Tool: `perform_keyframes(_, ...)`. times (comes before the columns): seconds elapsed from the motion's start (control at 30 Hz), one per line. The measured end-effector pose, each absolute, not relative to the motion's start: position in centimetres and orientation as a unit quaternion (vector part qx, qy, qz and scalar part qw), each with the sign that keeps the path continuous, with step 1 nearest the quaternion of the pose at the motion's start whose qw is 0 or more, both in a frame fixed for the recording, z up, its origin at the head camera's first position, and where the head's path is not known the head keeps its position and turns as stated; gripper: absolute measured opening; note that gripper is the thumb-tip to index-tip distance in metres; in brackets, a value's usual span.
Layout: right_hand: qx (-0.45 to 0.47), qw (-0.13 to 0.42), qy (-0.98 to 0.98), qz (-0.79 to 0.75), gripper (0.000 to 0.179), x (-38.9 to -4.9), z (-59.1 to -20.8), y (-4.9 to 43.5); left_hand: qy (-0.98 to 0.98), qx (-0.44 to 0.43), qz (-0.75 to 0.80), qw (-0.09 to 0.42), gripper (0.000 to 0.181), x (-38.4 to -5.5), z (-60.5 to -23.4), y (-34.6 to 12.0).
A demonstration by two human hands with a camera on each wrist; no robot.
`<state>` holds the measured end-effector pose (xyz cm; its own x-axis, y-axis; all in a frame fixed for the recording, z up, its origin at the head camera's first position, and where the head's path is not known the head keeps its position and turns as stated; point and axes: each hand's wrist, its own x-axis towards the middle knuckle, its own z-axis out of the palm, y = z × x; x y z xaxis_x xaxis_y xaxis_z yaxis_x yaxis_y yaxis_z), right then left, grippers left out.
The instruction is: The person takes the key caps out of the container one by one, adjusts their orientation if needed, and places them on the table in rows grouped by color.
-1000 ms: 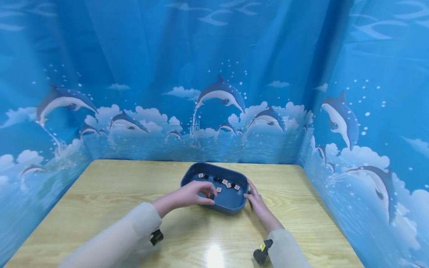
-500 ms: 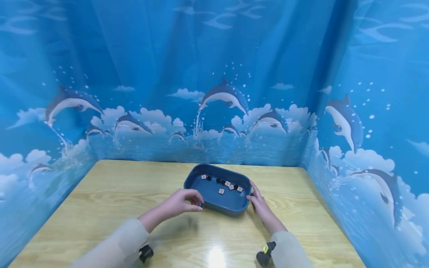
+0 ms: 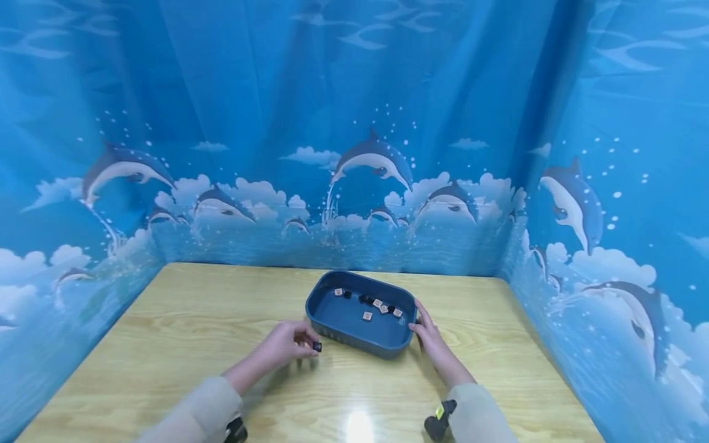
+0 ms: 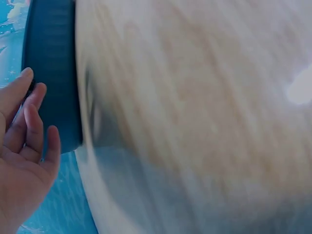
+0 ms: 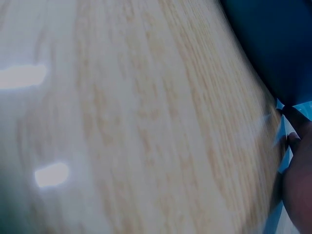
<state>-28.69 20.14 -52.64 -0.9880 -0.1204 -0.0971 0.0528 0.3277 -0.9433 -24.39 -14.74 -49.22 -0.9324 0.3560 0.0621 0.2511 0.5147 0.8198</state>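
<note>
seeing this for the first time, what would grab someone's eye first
Probably the blue curtain, its printed dolphins leaping behind and beside the wooden table. Then the dark blue tray on the table, with small white blocks and black blocks inside and the right hand against its right end. Left of the tray's front, the left hand pinches one black block.

Free table [image 3: 183, 326] left of the left hand [image 3: 284, 342], blue tray [image 3: 354, 342] rightward.

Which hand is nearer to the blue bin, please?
Right. The right hand touches the right end of the blue bin; the left hand is beside its near left corner, pinching a small black cube.
</note>
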Motion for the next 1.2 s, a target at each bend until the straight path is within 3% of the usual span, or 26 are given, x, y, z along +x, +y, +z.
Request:
perform_keyframes(0.8,-0.013,0.087,0.812,-0.577,0.069,-28.4,-52.1,20.2,0.887,0.143,0.430,0.091,0.023,-23.5,-51.3,-9.2)
perform_keyframes(1.2,-0.004,0.091,0.811,-0.578,0.069,-28.8,-52.8,20.2,0.905,0.154,0.391,0.063,0.023,-23.3,-51.9,-7.7)
